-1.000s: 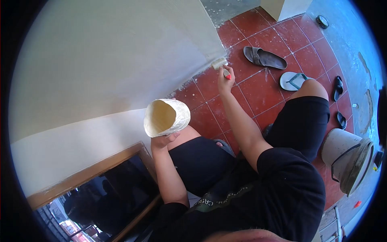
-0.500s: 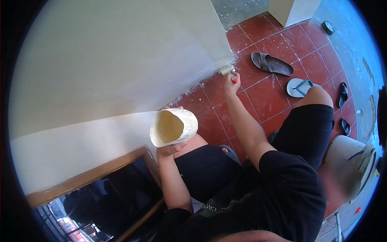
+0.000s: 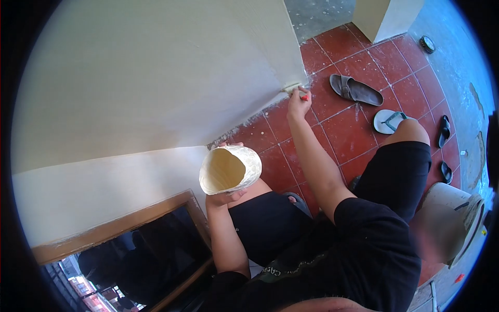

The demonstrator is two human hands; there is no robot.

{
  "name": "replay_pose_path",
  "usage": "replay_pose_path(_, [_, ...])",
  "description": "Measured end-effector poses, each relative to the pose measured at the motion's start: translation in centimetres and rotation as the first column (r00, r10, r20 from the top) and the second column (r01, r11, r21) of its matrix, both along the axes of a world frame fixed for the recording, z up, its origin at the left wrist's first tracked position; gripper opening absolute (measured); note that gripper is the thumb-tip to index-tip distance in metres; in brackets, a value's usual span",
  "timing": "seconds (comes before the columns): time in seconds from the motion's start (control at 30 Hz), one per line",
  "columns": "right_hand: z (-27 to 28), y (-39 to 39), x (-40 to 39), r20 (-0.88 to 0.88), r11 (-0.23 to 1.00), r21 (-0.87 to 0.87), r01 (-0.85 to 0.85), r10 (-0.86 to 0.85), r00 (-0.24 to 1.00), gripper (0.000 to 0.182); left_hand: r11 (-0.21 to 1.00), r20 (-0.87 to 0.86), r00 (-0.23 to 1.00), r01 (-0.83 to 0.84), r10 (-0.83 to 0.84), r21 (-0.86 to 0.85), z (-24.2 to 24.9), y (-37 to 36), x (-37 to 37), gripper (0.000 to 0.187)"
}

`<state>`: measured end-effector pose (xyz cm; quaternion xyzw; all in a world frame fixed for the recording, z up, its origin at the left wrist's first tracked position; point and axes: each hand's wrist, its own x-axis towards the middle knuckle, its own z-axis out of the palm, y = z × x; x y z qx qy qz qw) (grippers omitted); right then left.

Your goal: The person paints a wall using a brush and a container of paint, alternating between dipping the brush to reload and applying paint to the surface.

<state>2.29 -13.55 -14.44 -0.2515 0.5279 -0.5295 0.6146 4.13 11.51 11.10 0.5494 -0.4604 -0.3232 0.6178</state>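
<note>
My left hand [image 3: 227, 196] is wrapped round a paint container [image 3: 249, 167], whose wide mouth faces up and shows cream paint on the inside. Farther off, my right hand [image 3: 299, 103] is closed on a paintbrush with a red-tipped handle [image 3: 304, 97]. The pale bristles [image 3: 291, 88] touch the foot of the cream wall [image 3: 171, 78], near its corner, just above the red tiled floor [image 3: 338, 130]. Most of the brush handle is hidden in my fingers.
Sandals [image 3: 358, 91] and a white flip-flop [image 3: 387, 121] lie on the tiles to the right. A white bucket [image 3: 442, 200] stands at the lower right. A wood-framed glass pane [image 3: 125, 218] is at lower left, a pillar [image 3: 382, 21] at the top.
The brush has tilted and shifted slightly up against the wall base, with my right hand turned a little. In the view, the container sits slightly farther right and lower.
</note>
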Motion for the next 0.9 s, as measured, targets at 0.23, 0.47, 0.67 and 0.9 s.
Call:
replay_pose_path(0.23, [18.0, 2.4, -4.1, 0.475, 0.997, -0.068, 0.035, 0.001, 0.880, 0.025, 0.999, -0.016, 0.999, -0.032, 0.033, 0.040, -0.2, 0.3, 0.5, 0.100])
replay_pose_path(0.47, [15.2, 2.0, -4.4, 0.550, 0.917, -0.374, 0.136, 0.102, 0.829, 0.022, 1.000, -0.038, 0.999, -0.013, 0.014, 0.021, -0.3, 0.0, 1.0, 0.100])
replay_pose_path(0.67, [1.2, 2.9, -5.6, 0.229, 0.980, -0.198, 0.012, 0.034, 0.973, 0.019, 0.999, -0.045, 0.999, -0.027, 0.028, 0.026, -0.5, 0.0, 1.2, 0.100])
replay_pose_path(0.9, [1.7, 0.2, -3.8, 0.084, 0.993, -0.111, -0.041, 0.050, 0.995, 0.022, 0.995, -0.109, 0.991, -0.075, 0.082, 0.066, -0.1, 0.7, 0.5, 0.106])
